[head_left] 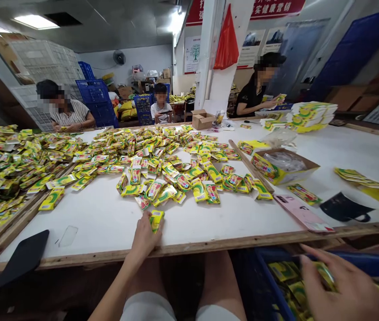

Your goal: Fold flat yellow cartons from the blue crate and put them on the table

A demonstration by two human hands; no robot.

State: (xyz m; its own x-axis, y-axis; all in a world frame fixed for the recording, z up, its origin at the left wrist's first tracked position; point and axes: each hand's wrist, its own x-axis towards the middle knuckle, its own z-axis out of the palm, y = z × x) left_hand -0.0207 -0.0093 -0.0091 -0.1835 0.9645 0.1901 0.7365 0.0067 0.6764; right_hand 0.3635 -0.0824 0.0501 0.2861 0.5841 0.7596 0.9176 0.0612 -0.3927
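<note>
On the near part of the white table, my left hand is closed on a small yellow-green box, its fingers and thumb at the box's left side. Just beyond lies a loose heap of similar small boxes, some with flaps standing open. At lower right, my right hand hovers over a blue crate that holds many of these boxes. Its thumb and fingers are spread apart. A box shows in the gap between them, seemingly lying in the crate below; the hand is slightly blurred.
A wooden strip divides the tabletop. Right of it are an open carton of clear plastic, a pink phone-like slab and a black piece. A dark flat object overhangs the left edge. Several people sit across the table.
</note>
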